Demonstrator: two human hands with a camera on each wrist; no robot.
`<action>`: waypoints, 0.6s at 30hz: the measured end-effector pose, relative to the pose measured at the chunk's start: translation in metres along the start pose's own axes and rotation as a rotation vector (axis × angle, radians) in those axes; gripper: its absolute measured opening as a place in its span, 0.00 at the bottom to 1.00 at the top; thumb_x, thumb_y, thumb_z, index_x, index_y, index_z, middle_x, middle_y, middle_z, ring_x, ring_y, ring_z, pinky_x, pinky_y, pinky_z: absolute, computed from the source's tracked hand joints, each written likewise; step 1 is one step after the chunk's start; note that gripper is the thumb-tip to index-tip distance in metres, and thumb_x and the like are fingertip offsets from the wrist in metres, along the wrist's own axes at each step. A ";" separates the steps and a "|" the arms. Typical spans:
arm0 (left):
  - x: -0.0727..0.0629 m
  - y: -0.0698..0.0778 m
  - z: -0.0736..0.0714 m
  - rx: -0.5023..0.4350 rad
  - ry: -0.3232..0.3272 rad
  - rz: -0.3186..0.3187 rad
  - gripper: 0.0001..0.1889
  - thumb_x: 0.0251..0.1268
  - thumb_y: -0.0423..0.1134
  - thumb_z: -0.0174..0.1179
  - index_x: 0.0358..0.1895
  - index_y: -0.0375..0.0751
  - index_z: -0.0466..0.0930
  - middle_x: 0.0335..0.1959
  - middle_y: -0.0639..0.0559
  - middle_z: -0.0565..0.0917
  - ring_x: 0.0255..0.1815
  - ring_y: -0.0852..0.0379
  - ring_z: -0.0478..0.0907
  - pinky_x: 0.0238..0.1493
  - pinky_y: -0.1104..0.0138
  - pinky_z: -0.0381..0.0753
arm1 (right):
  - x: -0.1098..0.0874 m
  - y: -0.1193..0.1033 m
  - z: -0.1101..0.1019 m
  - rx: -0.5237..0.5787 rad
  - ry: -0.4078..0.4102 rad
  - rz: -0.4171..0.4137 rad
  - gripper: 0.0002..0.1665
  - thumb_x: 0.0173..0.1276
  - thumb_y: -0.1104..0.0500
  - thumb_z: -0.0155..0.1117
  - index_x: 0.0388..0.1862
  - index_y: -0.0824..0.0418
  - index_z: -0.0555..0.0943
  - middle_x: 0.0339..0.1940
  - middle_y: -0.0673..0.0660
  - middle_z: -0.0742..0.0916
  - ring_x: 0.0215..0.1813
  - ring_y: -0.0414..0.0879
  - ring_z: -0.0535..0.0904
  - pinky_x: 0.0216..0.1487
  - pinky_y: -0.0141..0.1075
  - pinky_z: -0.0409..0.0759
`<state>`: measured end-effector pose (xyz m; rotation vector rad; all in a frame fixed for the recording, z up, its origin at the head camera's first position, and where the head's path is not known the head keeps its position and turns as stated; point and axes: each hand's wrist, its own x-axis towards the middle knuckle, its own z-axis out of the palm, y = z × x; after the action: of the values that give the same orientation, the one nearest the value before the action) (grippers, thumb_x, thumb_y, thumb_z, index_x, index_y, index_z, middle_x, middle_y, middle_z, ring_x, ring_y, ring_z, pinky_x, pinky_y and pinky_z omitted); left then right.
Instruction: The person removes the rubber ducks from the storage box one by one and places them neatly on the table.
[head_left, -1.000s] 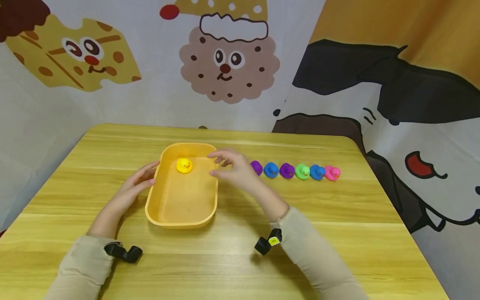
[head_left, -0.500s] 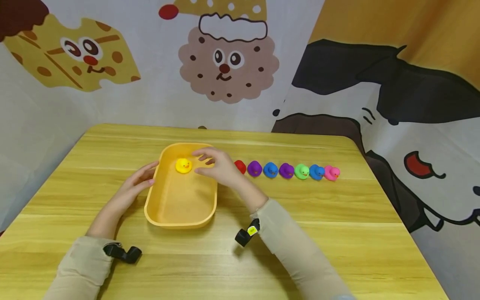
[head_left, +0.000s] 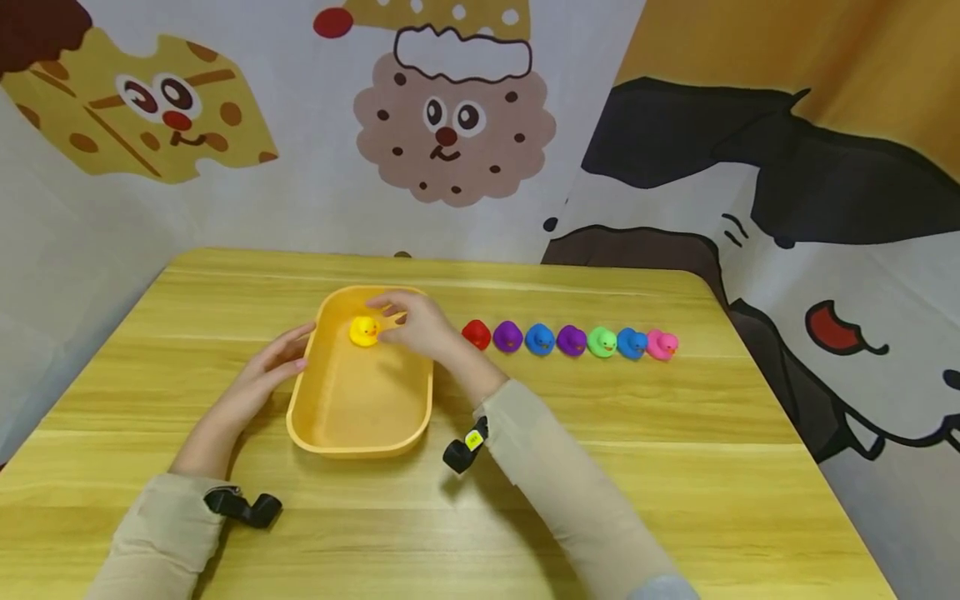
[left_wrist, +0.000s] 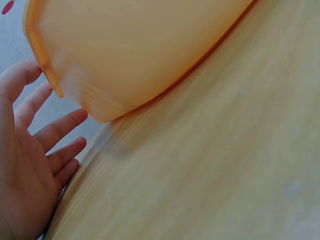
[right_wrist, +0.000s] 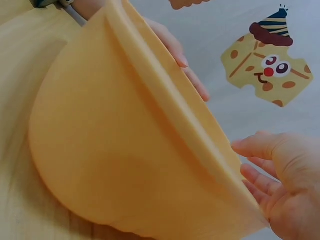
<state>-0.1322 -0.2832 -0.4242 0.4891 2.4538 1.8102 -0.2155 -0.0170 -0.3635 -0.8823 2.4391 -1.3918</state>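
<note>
A yellow rubber duck [head_left: 363,332] sits inside the yellow-orange plastic tub [head_left: 360,451], toward its far end. My right hand [head_left: 416,325] reaches over the tub's right rim, thumb and fingers spread apart just beside the duck. Whether a fingertip touches the duck cannot be made out, and in the right wrist view the tub wall hides it. At the tub's left side, my left hand [head_left: 266,367] has its fingertips against the rim, with loosely extended fingers. In the left wrist view, those fingers [left_wrist: 62,131] lie along the tub's outer wall.
Right of the tub, several rubber ducks stand in a row: a red duck [head_left: 476,334], a purple duck [head_left: 507,337], a blue duck [head_left: 540,339], then more purple, green, blue and pink ones. All rest on a wooden table [head_left: 600,467] before a cartoon-printed cloth [head_left: 300,225].
My right hand has moved left over the tub to the yellow duck, uncovering the red duck in the row. The left hand has stayed at the tub's side.
</note>
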 end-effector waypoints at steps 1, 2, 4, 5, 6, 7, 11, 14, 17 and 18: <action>0.000 0.000 0.000 0.001 0.000 0.002 0.27 0.76 0.36 0.46 0.75 0.44 0.55 0.66 0.27 0.64 0.58 0.67 0.68 0.53 0.75 0.66 | 0.002 0.000 0.000 -0.003 -0.005 0.008 0.27 0.58 0.70 0.70 0.58 0.62 0.79 0.56 0.54 0.82 0.55 0.49 0.77 0.54 0.38 0.74; 0.000 0.000 0.000 0.001 -0.002 0.002 0.27 0.76 0.36 0.46 0.75 0.44 0.55 0.66 0.27 0.64 0.58 0.67 0.68 0.53 0.75 0.66 | 0.004 -0.001 0.001 -0.007 -0.010 0.017 0.27 0.58 0.70 0.70 0.58 0.62 0.79 0.56 0.54 0.82 0.55 0.49 0.77 0.55 0.37 0.74; 0.000 0.000 -0.001 0.001 -0.003 0.002 0.27 0.76 0.36 0.46 0.75 0.44 0.55 0.67 0.27 0.63 0.58 0.68 0.68 0.53 0.75 0.66 | 0.007 -0.002 0.001 -0.012 -0.020 0.033 0.27 0.58 0.71 0.69 0.58 0.61 0.79 0.57 0.53 0.81 0.56 0.49 0.77 0.55 0.37 0.73; -0.001 0.000 -0.001 0.003 -0.004 0.001 0.27 0.76 0.36 0.46 0.75 0.44 0.55 0.67 0.27 0.63 0.58 0.68 0.68 0.53 0.75 0.66 | 0.008 -0.003 0.001 -0.013 -0.025 0.038 0.27 0.58 0.71 0.69 0.59 0.61 0.79 0.57 0.53 0.81 0.56 0.49 0.76 0.56 0.37 0.73; -0.001 0.000 -0.001 0.004 -0.005 0.000 0.27 0.76 0.36 0.46 0.75 0.44 0.55 0.67 0.28 0.63 0.58 0.68 0.68 0.53 0.75 0.66 | 0.009 -0.003 0.000 -0.011 -0.028 0.047 0.28 0.58 0.71 0.69 0.59 0.61 0.79 0.57 0.53 0.81 0.56 0.49 0.76 0.55 0.37 0.73; -0.001 0.001 -0.001 0.003 -0.006 0.001 0.27 0.76 0.36 0.46 0.75 0.44 0.55 0.67 0.27 0.63 0.58 0.68 0.68 0.53 0.75 0.66 | 0.010 -0.003 0.000 -0.012 -0.030 0.052 0.28 0.58 0.71 0.69 0.59 0.61 0.79 0.57 0.52 0.81 0.56 0.49 0.76 0.55 0.36 0.73; 0.000 0.000 -0.001 -0.006 -0.010 0.006 0.27 0.76 0.36 0.46 0.75 0.44 0.55 0.66 0.27 0.63 0.59 0.68 0.68 0.53 0.76 0.65 | 0.014 -0.002 -0.001 -0.010 -0.031 0.074 0.28 0.58 0.72 0.69 0.59 0.61 0.79 0.57 0.53 0.82 0.55 0.49 0.76 0.51 0.30 0.74; 0.000 0.000 -0.001 -0.014 -0.012 0.009 0.27 0.76 0.35 0.46 0.75 0.43 0.55 0.66 0.26 0.63 0.58 0.68 0.68 0.53 0.76 0.65 | 0.017 0.000 0.000 -0.012 -0.028 0.091 0.28 0.58 0.71 0.70 0.58 0.60 0.79 0.56 0.53 0.82 0.53 0.47 0.77 0.46 0.27 0.75; 0.000 0.000 0.000 -0.015 -0.012 0.004 0.27 0.76 0.36 0.46 0.75 0.44 0.55 0.66 0.26 0.63 0.58 0.67 0.68 0.54 0.75 0.65 | 0.018 0.001 0.002 -0.025 -0.031 0.093 0.28 0.57 0.71 0.71 0.58 0.61 0.79 0.56 0.55 0.82 0.48 0.46 0.79 0.42 0.26 0.76; 0.000 0.000 0.000 -0.014 -0.013 0.000 0.27 0.76 0.36 0.46 0.75 0.44 0.55 0.66 0.27 0.63 0.59 0.67 0.68 0.54 0.75 0.65 | 0.018 0.001 0.003 -0.037 -0.032 0.095 0.28 0.57 0.70 0.71 0.58 0.61 0.80 0.55 0.55 0.82 0.45 0.45 0.80 0.41 0.26 0.76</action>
<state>-0.1327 -0.2835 -0.4245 0.4974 2.4312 1.8173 -0.2292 -0.0296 -0.3636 -0.7787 2.4567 -1.2940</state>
